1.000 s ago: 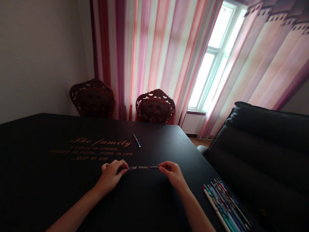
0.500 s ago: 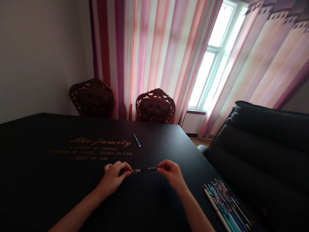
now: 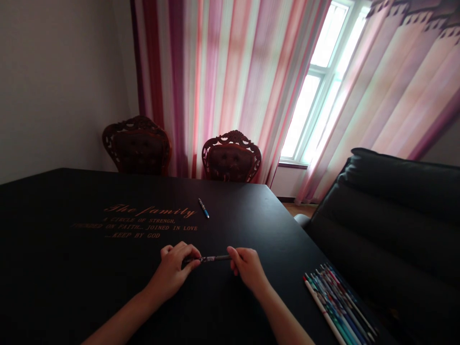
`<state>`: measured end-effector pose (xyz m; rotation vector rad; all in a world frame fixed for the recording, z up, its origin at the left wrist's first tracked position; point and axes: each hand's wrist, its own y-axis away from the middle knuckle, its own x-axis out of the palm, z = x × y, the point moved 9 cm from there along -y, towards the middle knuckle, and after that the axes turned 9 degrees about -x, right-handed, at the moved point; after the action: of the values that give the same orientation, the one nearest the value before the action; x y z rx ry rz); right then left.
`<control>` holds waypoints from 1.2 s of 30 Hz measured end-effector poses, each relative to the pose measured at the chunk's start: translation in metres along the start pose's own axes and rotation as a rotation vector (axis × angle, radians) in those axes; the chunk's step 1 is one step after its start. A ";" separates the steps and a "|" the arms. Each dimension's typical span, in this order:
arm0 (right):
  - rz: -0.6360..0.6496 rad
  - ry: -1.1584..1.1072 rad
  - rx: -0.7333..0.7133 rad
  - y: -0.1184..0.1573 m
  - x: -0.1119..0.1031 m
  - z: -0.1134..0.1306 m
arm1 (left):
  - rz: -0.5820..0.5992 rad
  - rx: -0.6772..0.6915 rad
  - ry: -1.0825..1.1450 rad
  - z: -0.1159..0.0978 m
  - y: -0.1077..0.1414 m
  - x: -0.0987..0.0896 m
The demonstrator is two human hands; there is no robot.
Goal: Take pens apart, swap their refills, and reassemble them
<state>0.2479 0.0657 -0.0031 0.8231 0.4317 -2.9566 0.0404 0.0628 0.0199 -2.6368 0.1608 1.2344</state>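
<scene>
Just above the table, or resting on it, a slim dark pen [image 3: 209,259] with a pale patterned section lies sideways between my hands. My left hand [image 3: 178,263] pinches its left end between thumb and fingers, hiding that tip. At the other end, my right hand [image 3: 248,269] is closed with its fingers curled under and the thumb at the pen's right tip. Farther back on the table lies a second pen [image 3: 203,208], silver and blue.
The black table [image 3: 53,287] carries printed lettering [image 3: 151,220] at left. A row of several pens [image 3: 338,302] lies along its right edge. A black leather armchair [image 3: 388,215] stands at right. Two carved chairs [image 3: 138,146] are behind the table, before striped curtains [image 3: 230,72].
My left hand has shifted slightly right and nearer to me with the pen. My right hand has turned at the pen's right end, its thumb now uppermost, and the hands are closer together.
</scene>
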 end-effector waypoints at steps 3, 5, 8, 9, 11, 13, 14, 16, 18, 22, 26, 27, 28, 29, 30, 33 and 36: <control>0.024 -0.015 -0.020 0.000 0.003 0.002 | -0.018 -0.005 -0.013 0.002 -0.001 -0.001; 0.019 -0.064 -0.097 -0.001 0.002 0.010 | -0.031 -0.015 -0.008 0.004 -0.002 -0.002; 0.022 -0.097 -0.154 -0.001 0.001 0.017 | -0.033 -0.006 0.001 0.005 -0.003 -0.003; 0.034 -0.089 -0.132 0.000 0.003 0.015 | -0.027 0.003 0.001 0.004 -0.002 -0.002; 0.070 -0.070 -0.061 0.001 0.006 0.009 | -0.018 0.016 -0.002 0.002 -0.001 -0.002; 0.082 -0.080 -0.044 0.001 0.007 0.008 | -0.018 0.012 -0.001 0.001 -0.001 -0.002; 0.071 -0.093 -0.067 0.001 0.006 0.010 | -0.023 0.003 0.002 0.002 -0.001 -0.003; 0.037 -0.115 -0.132 0.000 0.001 0.015 | -0.033 -0.019 0.010 0.003 -0.002 -0.005; 0.038 -0.105 -0.137 0.000 0.000 0.016 | -0.032 -0.029 0.016 0.003 -0.002 -0.006; 0.062 -0.117 -0.089 0.000 0.003 0.011 | -0.011 -0.031 0.025 0.002 -0.002 -0.007; 0.026 -0.133 -0.184 0.000 -0.003 0.021 | -0.021 -0.044 0.036 0.003 -0.003 -0.008; 0.027 -0.114 -0.191 0.000 -0.004 0.022 | -0.026 -0.041 0.034 0.003 -0.003 -0.008; 0.025 -0.095 -0.192 0.000 -0.004 0.022 | -0.034 -0.030 0.026 0.001 -0.002 -0.009; 0.021 -0.081 -0.186 0.000 -0.003 0.021 | -0.047 -0.011 0.012 -0.001 -0.001 -0.010; 0.014 -0.074 -0.174 0.000 -0.002 0.018 | -0.064 0.018 -0.007 -0.006 0.001 -0.012; 0.004 -0.084 -0.091 0.000 0.005 0.006 | -0.126 0.170 -0.073 -0.025 0.011 -0.020; 0.025 -0.148 0.010 0.000 0.015 -0.007 | -0.157 0.354 -0.108 -0.043 0.023 -0.028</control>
<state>0.2381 0.0684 -0.0168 0.5994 0.3959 -2.9714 0.0501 0.0296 0.0648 -2.2311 0.1366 1.1713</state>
